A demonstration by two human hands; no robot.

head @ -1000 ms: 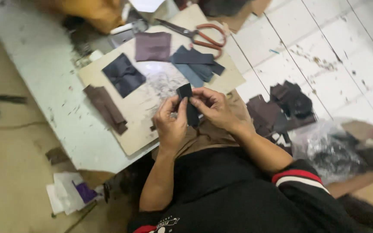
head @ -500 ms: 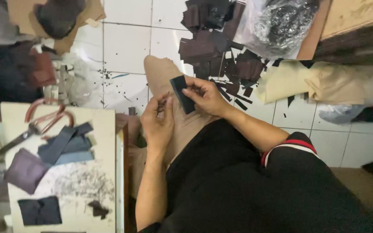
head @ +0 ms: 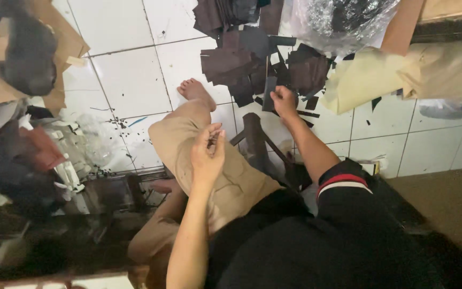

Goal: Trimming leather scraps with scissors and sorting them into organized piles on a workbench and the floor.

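Since half a second ago our right hand (head: pixel 284 100) has left our lap and stretched out to the pile of dark leather pieces (head: pixel 252 61) on the white tiled floor (head: pixel 135 80), while the small dark strip it pinched then is no longer at our knee. Closest to us, our left hand (head: pixel 208 152) hovers above the tan trouser leg (head: pixel 209 171), fingers curled loosely with the tips drawn together; we cannot tell whether anything thin sits between them. It waits there, we judge, so the lap stays ready as a working surface. Farther out, the right arm runs nearly straight from the red-and-white-striped sleeve (head: pixel 343 179), wrist bent down, fingers closed on a narrow dark strip (head: pixel 269 93) at the pile's near edge. Beyond that, our bare foot (head: pixel 196 91) rests beside the scraps, and a clear plastic bag (head: pixel 338 18) of dark offcuts lies at the far side.
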